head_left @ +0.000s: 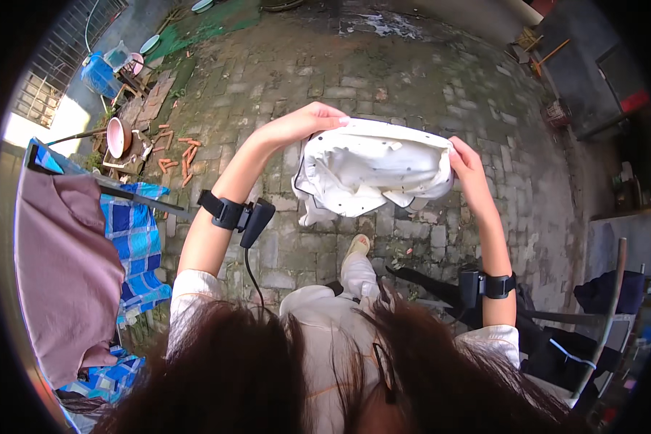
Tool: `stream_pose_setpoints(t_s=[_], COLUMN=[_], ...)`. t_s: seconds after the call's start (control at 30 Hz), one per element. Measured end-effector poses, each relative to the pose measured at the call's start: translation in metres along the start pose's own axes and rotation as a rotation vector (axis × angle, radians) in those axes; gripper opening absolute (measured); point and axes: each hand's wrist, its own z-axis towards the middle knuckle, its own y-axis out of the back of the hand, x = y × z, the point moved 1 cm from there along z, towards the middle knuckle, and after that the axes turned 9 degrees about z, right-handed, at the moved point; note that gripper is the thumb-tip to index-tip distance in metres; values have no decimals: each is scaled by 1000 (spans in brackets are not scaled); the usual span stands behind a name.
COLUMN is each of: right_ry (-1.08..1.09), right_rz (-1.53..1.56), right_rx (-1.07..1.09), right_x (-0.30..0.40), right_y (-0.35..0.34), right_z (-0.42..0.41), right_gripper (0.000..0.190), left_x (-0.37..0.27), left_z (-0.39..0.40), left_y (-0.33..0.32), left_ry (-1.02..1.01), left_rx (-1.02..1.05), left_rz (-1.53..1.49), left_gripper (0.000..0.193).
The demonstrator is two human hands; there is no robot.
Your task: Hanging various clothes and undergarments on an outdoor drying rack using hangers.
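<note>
A white garment with dark dots and dark piping (380, 163) hangs between my two hands, held out in front of me above the paving. My left hand (320, 118) pinches its upper left edge, thumb on top of the cloth. At the upper right corner, my right hand (465, 156) grips the fabric between thumb and fingers. The edge between the hands is stretched fairly taut, while the lower part bunches into folds. Which part of the garment is held I cannot tell.
A mauve cloth (65, 233) and a blue checked cloth (135, 244) hang over a rail at my left. Beyond them are a pink basin (119, 138) and loose bricks (187, 157). Dark clothing (559, 347) lies on a metal frame (610, 314) at right. Mossy paving (271, 244) lies below.
</note>
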Motion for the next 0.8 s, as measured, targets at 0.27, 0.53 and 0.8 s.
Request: stream_pose_setpoints(t_s=[0.27, 0.53, 0.8], right_ry=[-19, -103, -230], right_rz=[386, -15, -91], right_rx=[-78, -369, -803], right_x=[19, 30, 34], right_y=[76, 176, 248], right_z=[40, 57, 50], right_gripper=[17, 51, 42], left_x=[25, 24, -48], left_z=[169, 349, 482], left_y=[8, -13, -61], left_ry=[-204, 20, -165], left_rx=[-268, 163, 546], left_rz=[769, -67, 229], left_gripper=[18, 19, 29])
